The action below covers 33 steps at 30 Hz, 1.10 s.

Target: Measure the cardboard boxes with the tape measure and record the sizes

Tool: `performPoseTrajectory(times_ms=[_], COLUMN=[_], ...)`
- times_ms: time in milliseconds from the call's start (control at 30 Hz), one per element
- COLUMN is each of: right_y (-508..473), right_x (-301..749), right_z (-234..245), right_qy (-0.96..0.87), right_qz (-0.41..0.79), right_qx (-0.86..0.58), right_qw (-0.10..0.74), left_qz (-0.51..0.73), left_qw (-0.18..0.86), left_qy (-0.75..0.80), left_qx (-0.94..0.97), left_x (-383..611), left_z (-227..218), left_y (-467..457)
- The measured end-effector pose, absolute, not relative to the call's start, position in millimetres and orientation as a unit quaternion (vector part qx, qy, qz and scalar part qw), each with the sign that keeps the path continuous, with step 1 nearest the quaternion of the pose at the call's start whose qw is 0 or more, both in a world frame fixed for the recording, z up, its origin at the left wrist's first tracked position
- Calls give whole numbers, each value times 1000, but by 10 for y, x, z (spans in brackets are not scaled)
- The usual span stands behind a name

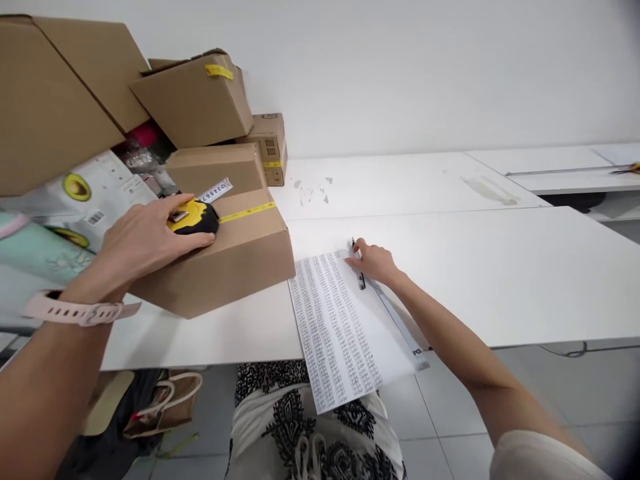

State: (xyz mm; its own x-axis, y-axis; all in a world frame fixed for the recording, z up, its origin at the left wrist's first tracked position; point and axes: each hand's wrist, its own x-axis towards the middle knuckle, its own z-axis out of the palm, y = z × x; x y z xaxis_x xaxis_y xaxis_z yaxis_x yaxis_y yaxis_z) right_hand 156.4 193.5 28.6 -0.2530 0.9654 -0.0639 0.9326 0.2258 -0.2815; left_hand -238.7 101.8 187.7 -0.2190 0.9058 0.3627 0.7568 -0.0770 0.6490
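Note:
My left hand (145, 230) is wrapped round a yellow and black tape measure (196, 217) on top of a cardboard box (235, 263). A strip with printed numbers (216, 191) shows just behind the tape measure. My right hand (375, 261) has its fingers closed around a pen (361, 277) near the upper edge of a paper sheet (335, 327). Columns of handwriting fill much of this sheet, whose lower part overhangs the table's front edge. Beside it, partly under my right forearm, lies a clear plastic sleeve or ruler-like strip (400, 323) with dark lettering.
Further cardboard boxes (195, 100) are stacked at the back left against the wall. An avocado-print package (100, 193) and a mint-green bottle-like object (40, 250) lie left of my left hand. The white table (490, 267) stretches right. Bags (165, 407) rest on the floor.

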Motion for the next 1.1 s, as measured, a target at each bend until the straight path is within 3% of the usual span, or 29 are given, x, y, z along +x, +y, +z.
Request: performPoseTrajectory(times_ms=[100,267,367,467,667,800,1100], right_y=[1960,2051,2046,2021,2104,2173,2147], right_x=[1609,1831,1836,1680,1379,1369,1365], right_z=[277,358,418,389,78,-70,-69], right_qy=[-790,-670,-610,-594,-559,-559,-621], right_qz=[178,476,551,534,558,575,467], right_qx=[-579,-447,-368,-390,-397,-408,-465], right_qw=[99,354,435,458,468,437,425], left_qz=[399,384,320,230,64,74,92], left_qw=[40,-27,106,203,172,151,166], left_qy=[651,509,391,394,458,453,463], left_qx=[645,770,856,866,870,875,866], left_x=[-2177,-1258,-637,-257,-149,-176,-234], left_z=[1923,1450,814,277,19,21,13], left_y=[858,464,505,774,1179,1190,1208])
